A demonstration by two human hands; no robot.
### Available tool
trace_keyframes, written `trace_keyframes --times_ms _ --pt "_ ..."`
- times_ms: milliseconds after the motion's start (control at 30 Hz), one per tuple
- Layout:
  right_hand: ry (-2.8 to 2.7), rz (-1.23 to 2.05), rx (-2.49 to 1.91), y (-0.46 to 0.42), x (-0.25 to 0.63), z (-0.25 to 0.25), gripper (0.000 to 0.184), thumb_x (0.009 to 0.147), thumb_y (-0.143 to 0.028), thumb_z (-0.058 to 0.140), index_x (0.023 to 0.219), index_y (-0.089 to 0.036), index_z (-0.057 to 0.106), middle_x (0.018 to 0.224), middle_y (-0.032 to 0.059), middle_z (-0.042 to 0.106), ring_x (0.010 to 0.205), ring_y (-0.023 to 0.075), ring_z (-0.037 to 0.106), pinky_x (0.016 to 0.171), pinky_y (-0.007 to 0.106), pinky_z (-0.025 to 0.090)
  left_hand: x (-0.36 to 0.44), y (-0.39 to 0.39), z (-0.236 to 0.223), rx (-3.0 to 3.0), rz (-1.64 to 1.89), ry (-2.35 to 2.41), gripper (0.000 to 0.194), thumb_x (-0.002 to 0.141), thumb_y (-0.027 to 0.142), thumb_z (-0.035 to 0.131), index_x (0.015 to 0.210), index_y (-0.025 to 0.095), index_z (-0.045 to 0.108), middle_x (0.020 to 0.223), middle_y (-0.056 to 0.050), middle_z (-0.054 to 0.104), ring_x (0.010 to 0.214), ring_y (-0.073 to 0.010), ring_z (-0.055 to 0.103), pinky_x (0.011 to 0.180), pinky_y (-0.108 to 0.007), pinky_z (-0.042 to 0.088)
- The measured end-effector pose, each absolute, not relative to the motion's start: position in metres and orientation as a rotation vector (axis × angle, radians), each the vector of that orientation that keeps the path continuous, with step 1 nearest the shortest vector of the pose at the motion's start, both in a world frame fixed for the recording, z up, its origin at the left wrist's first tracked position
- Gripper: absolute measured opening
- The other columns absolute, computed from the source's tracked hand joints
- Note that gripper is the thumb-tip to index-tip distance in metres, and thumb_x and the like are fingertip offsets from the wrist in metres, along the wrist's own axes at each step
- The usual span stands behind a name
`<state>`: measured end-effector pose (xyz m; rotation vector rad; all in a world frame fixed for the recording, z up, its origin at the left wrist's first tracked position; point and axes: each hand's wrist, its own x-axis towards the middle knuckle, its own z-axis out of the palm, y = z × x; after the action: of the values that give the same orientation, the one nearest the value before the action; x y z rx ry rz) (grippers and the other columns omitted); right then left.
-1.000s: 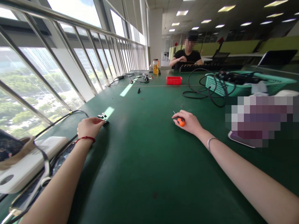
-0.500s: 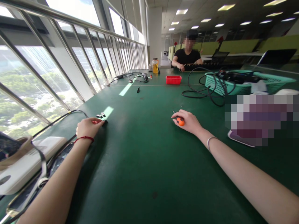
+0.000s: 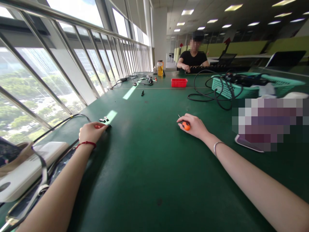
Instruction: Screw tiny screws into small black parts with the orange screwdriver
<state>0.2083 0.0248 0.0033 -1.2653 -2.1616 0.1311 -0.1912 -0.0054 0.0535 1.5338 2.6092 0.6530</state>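
Note:
My right hand is closed around a screwdriver with an orange and black handle; its thin metal shaft points away from me past the fingers. At the left, my left hand pinches a small black part between thumb and fingertips, low over the green table. What kind of part it is, I cannot make out. Just beyond that hand lie a few small black and silver pieces, beside a strip of reflected light.
A red tray stands farther back, with a small black piece to its left. Cables and a teal basket occupy the right. A white box and straps lie at the left edge, near the railing. A person sits opposite.

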Motion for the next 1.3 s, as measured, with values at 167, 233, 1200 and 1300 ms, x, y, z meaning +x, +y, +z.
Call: trace_keyframes --times_ms 167,233,1200,1300 --pt "-2.156 0.097 -1.268 0.025 0.208 0.003 0.015 0.078 -0.027 0.056 0.089 -0.023 0.066 0.085 0.0028 0.061 0.071 0.0146 0.057 0.058 0.026 0.043 -0.193 -0.005 0.051 1.545 0.671 2.623 0.032 0.070 0.043 0.062 0.089 0.020 0.073 0.091 -0.004 0.071 0.092 -0.0256 0.061 0.080 -0.032 0.047" --pt "-2.159 0.095 -1.267 0.025 0.209 0.002 0.015 0.078 -0.027 0.056 0.089 -0.023 0.066 0.085 0.0026 0.061 0.070 0.0144 0.057 0.057 0.025 0.043 -0.192 -0.005 0.052 1.541 0.686 2.622 0.029 0.069 0.042 0.062 0.085 0.020 0.073 0.087 -0.003 0.071 0.091 -0.0257 0.062 0.078 -0.031 0.048" --pt "-2.011 0.091 -1.276 0.027 0.209 0.001 0.021 0.081 -0.027 0.052 0.095 -0.025 0.067 0.094 0.0026 0.067 0.081 0.0176 0.062 0.066 0.028 0.046 0.040 0.011 0.015 2.617 0.657 1.427 0.019 0.084 0.020 0.052 0.096 0.021 0.067 0.096 -0.004 0.064 0.092 -0.0189 0.058 0.083 -0.029 0.048" --pt "-1.897 0.090 -1.278 0.027 0.205 0.001 0.020 0.080 -0.027 0.051 0.095 -0.025 0.064 0.092 0.0020 0.068 0.080 0.0177 0.063 0.065 0.027 0.045 0.033 0.010 0.014 2.561 0.679 1.447 0.016 0.084 0.022 0.054 0.094 0.022 0.067 0.093 -0.003 0.064 0.090 -0.0178 0.059 0.080 -0.028 0.048"
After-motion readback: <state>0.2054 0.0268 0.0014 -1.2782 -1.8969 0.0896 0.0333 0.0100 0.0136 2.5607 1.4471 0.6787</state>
